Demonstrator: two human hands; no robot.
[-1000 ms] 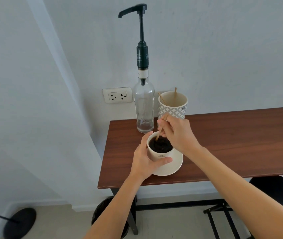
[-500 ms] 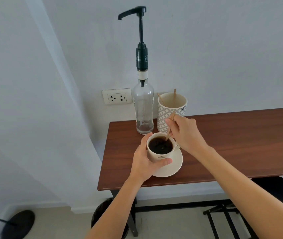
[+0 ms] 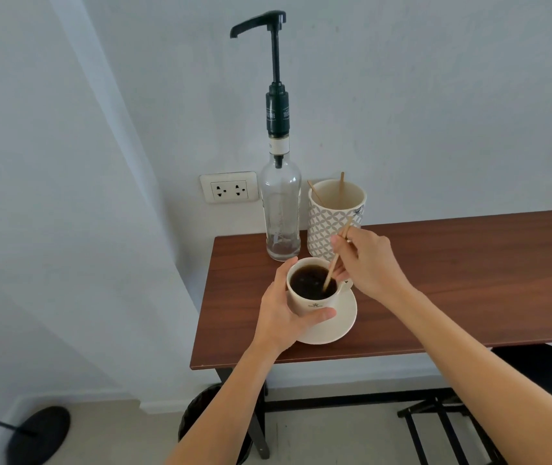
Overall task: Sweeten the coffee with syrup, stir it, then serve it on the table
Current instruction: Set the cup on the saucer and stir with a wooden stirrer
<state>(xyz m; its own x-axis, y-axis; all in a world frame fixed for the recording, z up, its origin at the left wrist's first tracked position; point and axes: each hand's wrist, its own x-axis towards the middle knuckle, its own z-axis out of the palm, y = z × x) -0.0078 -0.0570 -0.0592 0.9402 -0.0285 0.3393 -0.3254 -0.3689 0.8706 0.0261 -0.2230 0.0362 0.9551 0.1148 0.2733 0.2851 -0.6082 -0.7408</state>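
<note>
Coffee [image 3: 311,281], dark and glossy, fills a round cream ceramic cup [image 3: 308,302] with a small printed emblem on its near wall. The cup sits on a matching smooth cream saucer [image 3: 341,322], near the left front corner of the table [image 3: 452,280], a flat slab with reddish-brown wood-grain finish on black metal legs.

Stirrer [image 3: 335,260]: thin, flat, pale wood, tilted, its lower end dipped in the coffee at the cup's 3 o'clock side, its upper end leaning toward 1 o'clock.

Right hand [image 3: 370,263]: closed on the stirrer, pinching it between thumb and fingers above the cup's rim.

Left hand [image 3: 284,315]: wrapped around the cup's left wall, thumb across the near side at 6 o'clock, fingers curling behind at about 10 o'clock.

Syrup bottle [image 3: 281,216]: clear glass, tall and cylindrical with rounded shoulders, nearly empty, standing at 11 o'clock from the cup. It carries a dark green collar and a black plastic pump [image 3: 269,25] whose spout points left.

Holder cup [image 3: 333,216]: cylindrical, white with a grey lattice pattern, at 1 o'clock from the coffee cup, just beside the bottle, holding two more wooden sticks.

Wall socket [image 3: 229,187]: white rectangular plate, double outlet, at 9 o'clock from the bottle on a matte pale wall.

Under the table, a dark round bin [image 3: 200,414] stands on a light floor.
</note>
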